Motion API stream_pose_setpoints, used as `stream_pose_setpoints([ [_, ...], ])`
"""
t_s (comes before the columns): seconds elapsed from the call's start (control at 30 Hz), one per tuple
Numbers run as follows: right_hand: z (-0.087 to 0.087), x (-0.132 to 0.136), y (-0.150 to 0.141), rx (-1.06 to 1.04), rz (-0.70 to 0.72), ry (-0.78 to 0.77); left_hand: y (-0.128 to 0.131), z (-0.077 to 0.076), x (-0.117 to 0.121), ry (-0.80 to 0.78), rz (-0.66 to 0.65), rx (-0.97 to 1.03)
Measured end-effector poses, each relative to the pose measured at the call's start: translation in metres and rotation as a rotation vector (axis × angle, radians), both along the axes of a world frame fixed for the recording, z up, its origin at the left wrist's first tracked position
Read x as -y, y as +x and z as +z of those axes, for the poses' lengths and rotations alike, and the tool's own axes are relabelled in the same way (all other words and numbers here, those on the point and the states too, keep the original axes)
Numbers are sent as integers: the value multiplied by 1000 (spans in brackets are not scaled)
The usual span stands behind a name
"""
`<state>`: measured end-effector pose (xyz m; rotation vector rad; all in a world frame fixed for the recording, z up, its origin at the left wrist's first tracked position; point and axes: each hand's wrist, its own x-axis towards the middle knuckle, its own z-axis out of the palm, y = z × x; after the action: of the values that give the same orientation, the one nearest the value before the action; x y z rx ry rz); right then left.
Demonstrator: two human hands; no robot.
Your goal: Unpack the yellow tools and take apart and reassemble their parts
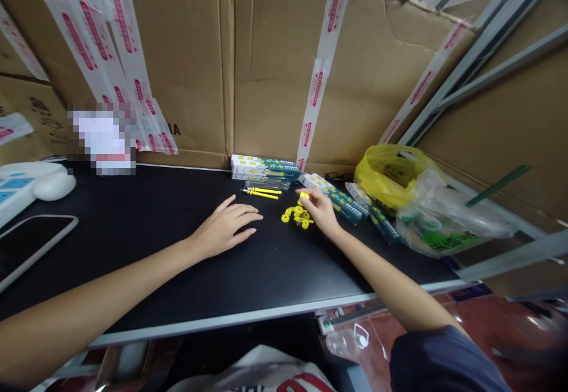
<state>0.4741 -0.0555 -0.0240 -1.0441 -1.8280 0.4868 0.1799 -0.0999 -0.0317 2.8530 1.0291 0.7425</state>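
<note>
My right hand [320, 209] pinches a small yellow plastic piece [304, 198] between thumb and fingers. Just below it, a loose pile of small yellow parts [290, 212], some of them round, lies on the black tabletop. My left hand [228, 224] hovers over or rests on the table to the left of the pile, fingers spread, holding nothing. Beyond the hands lie a few thin yellow sticks [265, 193], one with a dark, pointed tip. Behind these, clear plastic packaging [270, 184] sits against a stack of white and green printed boxes [265, 167].
More printed boxes [339, 198] lie to the right, beside a yellow plastic bag [388, 173] and a clear bag [448, 217]. A phone-like device [33, 244] and a white machine [26, 185] stand at left. Cardboard [270, 66] walls the table's back.
</note>
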Motion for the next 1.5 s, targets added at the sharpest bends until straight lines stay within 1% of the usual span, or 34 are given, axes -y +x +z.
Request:
stream_pose_setpoints([
  [0.03,1,-4,5,-22,-31,-30,6,2,0,-8,-9,5],
  [0.1,2,-11,16,-15,-39,-95,25,9,-4,-15,-38,-6],
  [0.17,0,-18,26,52,-13,-146,49,16,-11,3,-62,-26],
  [0.23,-3,-23,34,131,13,-185,75,20,-21,1,-39,-20],
  [0.33,-8,-25,37,215,42,-233,107,20,-37,-60,19,-28],
  [0.43,-13,-24,34,244,60,-257,124,12,-47,-93,43,-18],
  [0.53,-14,-22,31,240,86,-266,126,8,-49,-101,37,-8],
  [0.63,-11,-20,29,282,115,-256,121,12,-51,-98,37,16],
  [0.77,-7,-16,28,339,127,-239,115,17,-61,-83,108,63],
  [0.83,-6,-14,28,351,136,-243,115,14,-68,-97,122,64],
  [0.93,-5,-13,29,355,145,-254,117,6,-72,-129,100,63],
  [1.03,-5,-13,29,346,159,-260,120,2,-71,-153,64,76],
  [1.2,-4,-13,29,311,171,-279,123,-1,-66,-193,19,108],
  [1.5,-3,-12,29,367,139,-219,122,-9,-62,-251,12,210],
])
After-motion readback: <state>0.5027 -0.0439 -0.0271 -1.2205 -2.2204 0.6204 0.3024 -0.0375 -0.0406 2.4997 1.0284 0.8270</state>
